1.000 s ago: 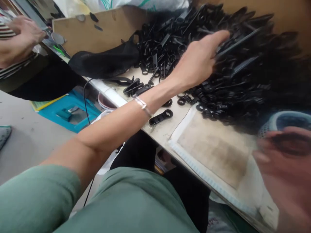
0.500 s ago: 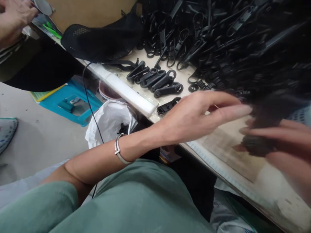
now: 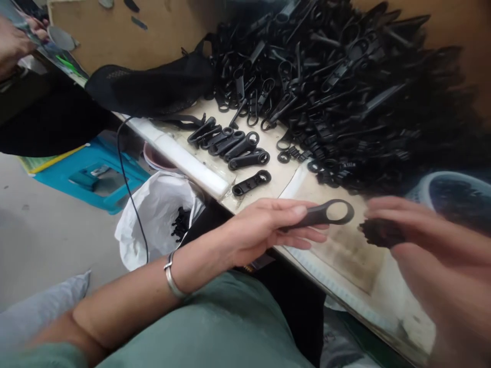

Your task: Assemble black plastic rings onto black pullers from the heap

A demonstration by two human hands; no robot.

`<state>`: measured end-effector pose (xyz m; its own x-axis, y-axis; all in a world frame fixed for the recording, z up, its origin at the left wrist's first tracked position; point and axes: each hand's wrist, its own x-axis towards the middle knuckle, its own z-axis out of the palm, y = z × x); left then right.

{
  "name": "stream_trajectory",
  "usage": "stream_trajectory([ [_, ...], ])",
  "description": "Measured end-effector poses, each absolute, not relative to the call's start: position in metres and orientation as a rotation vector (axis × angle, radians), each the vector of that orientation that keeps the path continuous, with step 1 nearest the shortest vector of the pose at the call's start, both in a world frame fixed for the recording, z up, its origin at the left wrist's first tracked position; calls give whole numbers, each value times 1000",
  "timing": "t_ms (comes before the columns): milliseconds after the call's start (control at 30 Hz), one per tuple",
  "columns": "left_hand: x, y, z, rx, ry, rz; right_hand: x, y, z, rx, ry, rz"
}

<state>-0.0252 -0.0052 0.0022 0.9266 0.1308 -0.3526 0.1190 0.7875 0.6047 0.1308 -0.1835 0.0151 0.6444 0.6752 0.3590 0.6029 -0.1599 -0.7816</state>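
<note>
My left hand pinches a black plastic handle piece between thumb and fingers, with its large ring end pointing right. Close by on the right, my right hand is closed around a dark ridged part, blurred by motion; its exact kind I cannot make out. The ring and the ridged part are apart, with a small gap between them. Beyond my left hand, a single black handle piece lies on the table, beside a row of several similar handle pieces.
A big heap of black plastic parts covers the back of the table. At right stands a tub with dark contents. Below the edge are a white bag and a blue stool. Another person's hand is far left.
My left hand now shows a handle piece in its fingers, and has drawn back left, away from the right hand. The right hand still holds the dark part. The view has shifted right.
</note>
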Motion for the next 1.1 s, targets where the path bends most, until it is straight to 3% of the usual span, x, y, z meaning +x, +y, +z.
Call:
stream_trajectory([
  [167,-23,-18,-6,649,368,26,105,-173,3,-1863,-798,-83],
  [400,-22,-21,-1,822,262,9,103,-164,3,-1956,-1192,-421],
  [667,-22,-21,4,1030,215,-5,100,-157,3,-1982,-1350,-439],
  [967,-32,-18,10,1740,186,124,93,-151,1,-1935,-1367,-399],
  [1100,-31,-19,5,1656,227,148,94,-156,2,-1918,-1376,-253],
])
